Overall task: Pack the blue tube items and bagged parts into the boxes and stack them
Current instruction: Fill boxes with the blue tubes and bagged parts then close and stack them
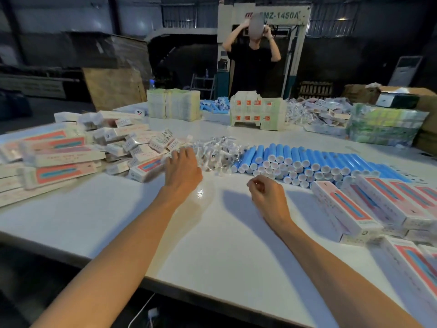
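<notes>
The left hand (183, 169) reaches out across the white surface (208, 237), palm down, its grip apart and the fingers spread. The fingertips are at the edge where the left box heap meets the bags; I cannot tell whether they touch anything. The right hand (264, 192) hangs back nearer the person, just above the surface, its grip drawn together into a loose fist, thumb against the forefinger, with nothing showing in it.

The tubes (307, 162) lie in a long bank to the right of centre, stacked on their sides with white caps facing this way. Just left of them, touching the end of the bank, is a heap of clear bags (212, 152). Left of that, boxes (59, 157) with red-and-blue fronts are tumbled loosely over one another. On the right, more boxes (378, 204) are stacked neatly in rows, close against the tubes.

Across the surface stand two bundles of flat cartons (172, 104), with more blue tubes between them. Further right are another spread of bags and a green wrapped bundle (383, 124). A person (253, 58) in a black top stands behind, both arms raised to the head, in front of a pale machine (264, 15). A white cable (142, 311) trails below the near edge.
</notes>
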